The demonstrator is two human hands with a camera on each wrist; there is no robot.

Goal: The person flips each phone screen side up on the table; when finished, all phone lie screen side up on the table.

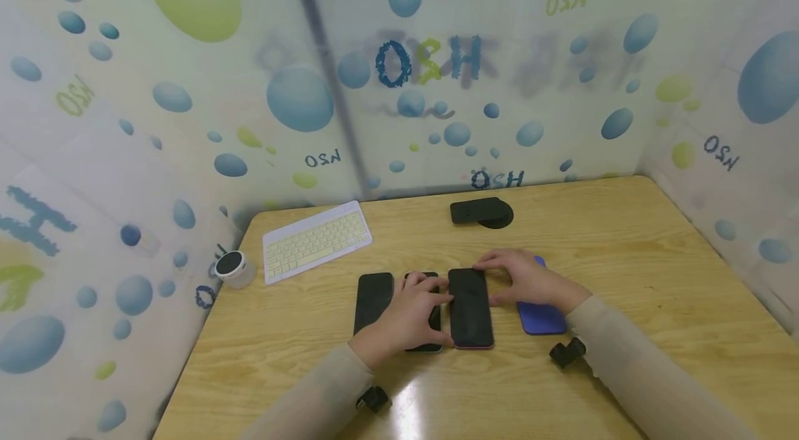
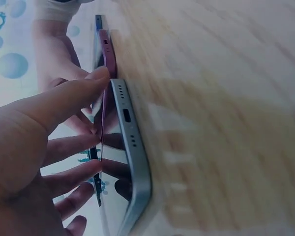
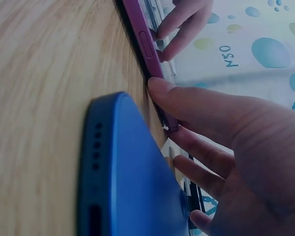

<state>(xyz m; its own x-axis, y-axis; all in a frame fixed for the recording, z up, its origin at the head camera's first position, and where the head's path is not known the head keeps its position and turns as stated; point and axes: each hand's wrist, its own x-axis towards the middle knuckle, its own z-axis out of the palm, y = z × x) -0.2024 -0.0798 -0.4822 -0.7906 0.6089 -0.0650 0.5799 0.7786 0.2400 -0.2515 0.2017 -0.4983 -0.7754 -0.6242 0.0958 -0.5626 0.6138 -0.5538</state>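
Several phones lie side by side on the wooden table. A black-screened phone with a magenta edge (image 1: 471,311) lies between the two hands. My left hand (image 1: 402,318) reaches over a silver-edged phone (image 2: 137,162), with the thumb and a finger at the magenta phone's left edge. On the other side, my right hand (image 1: 527,280) has its thumb (image 3: 162,88) at that phone's right edge and a finger at its top corner. Both hands' fingers are extended. A blue phone (image 1: 542,318) is partly covered by my right hand and wrist. Another black phone (image 1: 372,298) lies at left, partly behind my left hand.
A white keyboard (image 1: 318,241) lies at the back left, near a white cup-shaped object with a dark top (image 1: 234,268). A black flat object with a rounded end (image 1: 480,211) sits toward the back edge. Patterned curtains (image 1: 530,107) surround the table (image 1: 655,273).
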